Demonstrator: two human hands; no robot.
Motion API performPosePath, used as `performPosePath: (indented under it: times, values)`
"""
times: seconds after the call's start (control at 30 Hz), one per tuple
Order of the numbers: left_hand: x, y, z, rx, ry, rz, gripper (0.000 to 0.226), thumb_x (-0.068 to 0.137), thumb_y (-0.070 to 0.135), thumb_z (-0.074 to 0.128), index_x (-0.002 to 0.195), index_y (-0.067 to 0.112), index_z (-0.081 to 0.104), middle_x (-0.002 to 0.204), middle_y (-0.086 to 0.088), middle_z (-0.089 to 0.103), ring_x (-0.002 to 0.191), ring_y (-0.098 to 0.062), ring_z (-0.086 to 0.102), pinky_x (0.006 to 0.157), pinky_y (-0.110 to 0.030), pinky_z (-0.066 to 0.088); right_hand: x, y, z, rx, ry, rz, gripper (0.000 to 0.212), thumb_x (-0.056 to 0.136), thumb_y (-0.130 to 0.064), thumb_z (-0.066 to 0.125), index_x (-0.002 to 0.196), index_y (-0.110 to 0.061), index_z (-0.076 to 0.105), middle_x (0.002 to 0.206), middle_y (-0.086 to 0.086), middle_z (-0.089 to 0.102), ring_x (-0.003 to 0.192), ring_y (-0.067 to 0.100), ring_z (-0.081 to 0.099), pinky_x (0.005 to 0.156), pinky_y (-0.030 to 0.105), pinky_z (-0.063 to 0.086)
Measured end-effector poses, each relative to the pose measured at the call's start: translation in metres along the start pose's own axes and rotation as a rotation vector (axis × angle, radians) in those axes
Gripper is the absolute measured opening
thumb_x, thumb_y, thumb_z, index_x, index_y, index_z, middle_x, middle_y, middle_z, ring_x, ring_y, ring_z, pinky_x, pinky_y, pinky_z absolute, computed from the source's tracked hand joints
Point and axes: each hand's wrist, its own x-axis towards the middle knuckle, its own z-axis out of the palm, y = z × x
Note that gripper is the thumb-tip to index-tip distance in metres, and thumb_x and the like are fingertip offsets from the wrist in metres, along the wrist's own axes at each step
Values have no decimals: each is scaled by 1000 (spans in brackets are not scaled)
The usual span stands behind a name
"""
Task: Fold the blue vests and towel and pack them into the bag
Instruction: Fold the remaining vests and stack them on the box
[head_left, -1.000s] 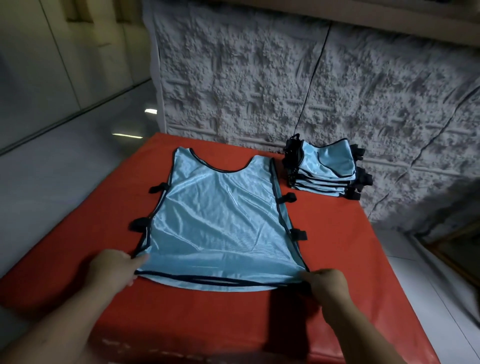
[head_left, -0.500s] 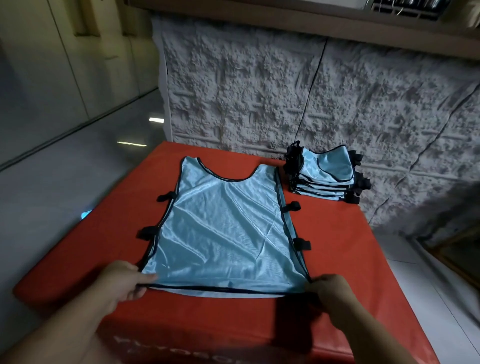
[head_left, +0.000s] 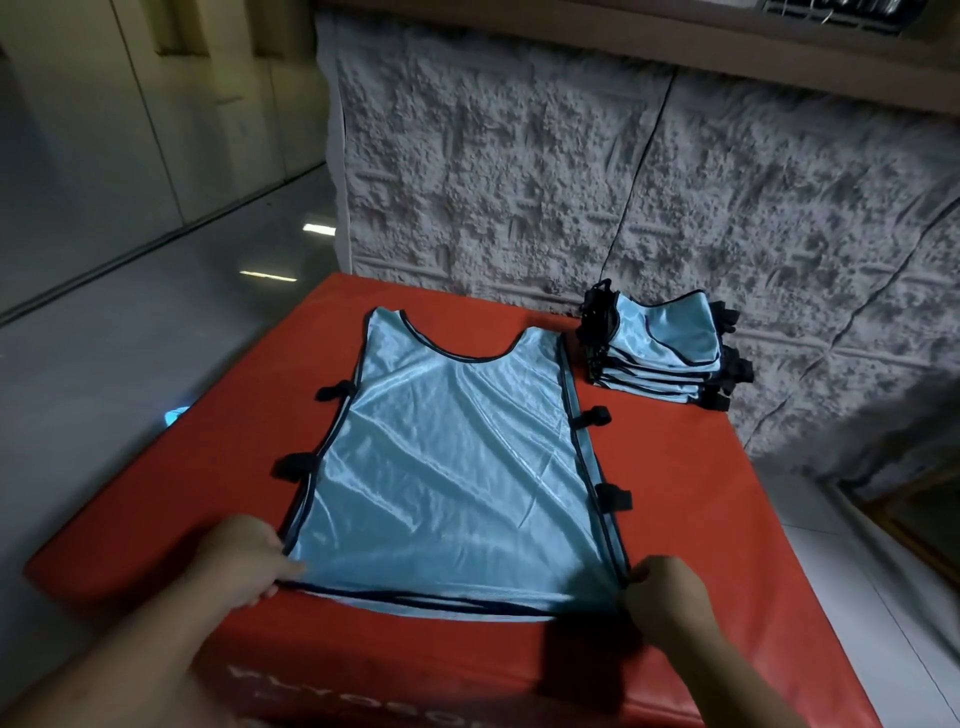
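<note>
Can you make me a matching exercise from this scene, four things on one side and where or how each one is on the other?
Things:
1. spread vest
2. folded stack
3. left hand
4. right hand

States:
A. pinching the near right hem corner
B. lying flat mid-mat
C. at the far right corner, by the wall
D. gripping the near left hem corner

Pairs: 1-B, 2-C, 3-D, 4-A

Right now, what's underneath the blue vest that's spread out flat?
The spread vest lies on a red padded box, whose red top shows around it. Anything between vest and box is hidden. Left hand and right hand pinch its near corners.
</note>
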Motion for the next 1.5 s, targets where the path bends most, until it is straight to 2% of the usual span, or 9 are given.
performPosePath:
  times: [0.2, 0.4, 0.57, 0.77, 0.9, 1.03, 1.2, 1.43, 1.5]
  values:
    - [-6, 4, -3, 93, 71, 36, 37, 73, 18, 88, 60, 5, 56, 48, -8, 62, 41, -21, 57, 51, -25, 42, -3, -2, 1, 393, 63, 123, 19, 71, 6, 59, 58, -3, 70, 49, 9, 61, 48, 27, 55, 50, 32, 41]
    - [-13, 7, -10, -423, 29, 119, 26, 85, 11, 80, 97, 1, 59, 82, -16, 63, 62, -23, 56, 53, -31, 46, -12, -8, -7, 705, 6, 53, 27, 76, 6, 72, 95, -11, 62, 61, 17, 64, 55, 25, 56, 57, 38, 45]
    - [-29, 12, -26, -865, -147, 157, 21, 93, -5, 63, 109, 7, 59, 97, -23, 64, 81, -29, 62, 65, -35, 57, -24, -15, -28, 888, -2, -101, 7, 89, 6, 66, 86, 0, 66, 68, 14, 66, 60, 22, 61, 52, 29, 49]
    - [-43, 16, -53, -799, -238, 236, 32, 87, -20, 51, 112, -9, 67, 111, -25, 72, 104, -34, 68, 87, -39, 55, -39, -20, -55, 808, -131, -242, 17, 84, 14, 65, 93, 1, 71, 76, 11, 68, 65, 19, 60, 62, 35, 50]
    - [-47, 20, -70, -560, -291, 435, 60, 67, -30, 53, 118, 0, 66, 114, -15, 74, 111, -30, 69, 99, -34, 52, -47, -17, -72, 488, -171, -401, 56, 56, 3, 58, 108, -11, 70, 72, 15, 67, 63, 19, 56, 61, 36, 42]
    - [-44, 32, -73, -182, 52, 605, 46, 67, -23, 77, 86, 19, 73, 91, -8, 77, 88, -23, 73, 80, -19, 54, -52, -22, -84, 108, 46, -542, 39, 72, 5, 73, 86, -30, 68, 64, -5, 65, 52, 3, 56, 52, 20, 41]
    - [-57, 54, -86, -150, 147, 682, 29, 79, -15, 73, 71, 13, 72, 71, -10, 73, 52, -13, 65, 59, -31, 57, -61, -31, -108, 66, 201, -554, 17, 84, -12, 77, 75, -26, 72, 58, -3, 64, 55, 15, 63, 54, 33, 47]
    - [-83, 47, -121, 100, 152, 908, 33, 72, 3, 87, 63, 31, 73, 93, 8, 66, 90, -5, 64, 83, -12, 43, -79, -26, -145, 76, 148, -699, 4, 80, -14, 81, 82, -16, 78, 93, -3, 73, 82, 14, 68, 76, 37, 55]
    - [-90, 43, -129, 132, 75, 933, 29, 74, 1, 86, 67, 27, 77, 93, 14, 71, 86, -6, 68, 81, -16, 48, -94, -26, -158, 92, 9, -713, 8, 84, -11, 77, 85, -18, 80, 80, -7, 74, 67, 9, 64, 66, 29, 52]
